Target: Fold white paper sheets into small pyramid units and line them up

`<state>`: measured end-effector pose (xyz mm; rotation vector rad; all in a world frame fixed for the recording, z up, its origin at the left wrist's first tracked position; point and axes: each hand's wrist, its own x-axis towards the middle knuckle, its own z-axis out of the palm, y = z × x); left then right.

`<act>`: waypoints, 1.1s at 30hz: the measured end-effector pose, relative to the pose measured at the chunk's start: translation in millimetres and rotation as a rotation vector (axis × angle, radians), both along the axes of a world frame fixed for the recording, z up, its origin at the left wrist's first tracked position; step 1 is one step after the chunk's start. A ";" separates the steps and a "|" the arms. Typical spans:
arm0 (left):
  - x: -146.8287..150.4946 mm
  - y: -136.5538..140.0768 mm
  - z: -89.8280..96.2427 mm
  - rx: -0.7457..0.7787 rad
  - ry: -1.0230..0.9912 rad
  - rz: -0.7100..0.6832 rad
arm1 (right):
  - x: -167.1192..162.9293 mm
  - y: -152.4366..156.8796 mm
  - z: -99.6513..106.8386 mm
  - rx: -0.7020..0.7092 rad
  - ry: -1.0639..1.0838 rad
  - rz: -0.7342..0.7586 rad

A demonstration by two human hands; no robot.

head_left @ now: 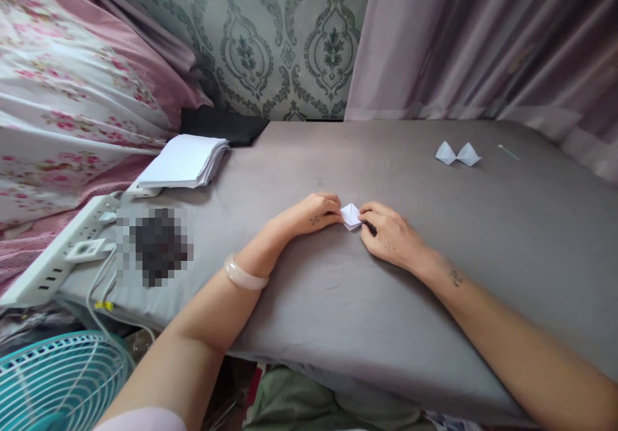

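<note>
A small piece of folded white paper (351,214) is between my two hands, just above or on the grey cloth of the table. My left hand (318,213) pinches its left corner, with the fingers curled together. On the other side my right hand (390,232) grips the right corner between thumb and fingers. The paper has a diamond-like outline with a crease down its middle. Two finished-looking folded paper shapes (458,153) with pointed tops stand side by side farther back on the right.
A stack of white paper (184,162) lies at the back left, near a black cloth-like item (222,125). A power strip (62,250) with cables runs along the left edge, beside a blurred-out dark patch (161,245). A thin stick (508,153) lies far right. A teal fan (62,379) stands below left.
</note>
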<state>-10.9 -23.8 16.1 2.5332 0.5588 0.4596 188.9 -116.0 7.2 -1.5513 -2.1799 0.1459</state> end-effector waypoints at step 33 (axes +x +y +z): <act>21.4 -14.6 -15.1 -0.221 -0.079 0.588 | 4.3 24.1 -11.1 -0.147 0.328 -0.370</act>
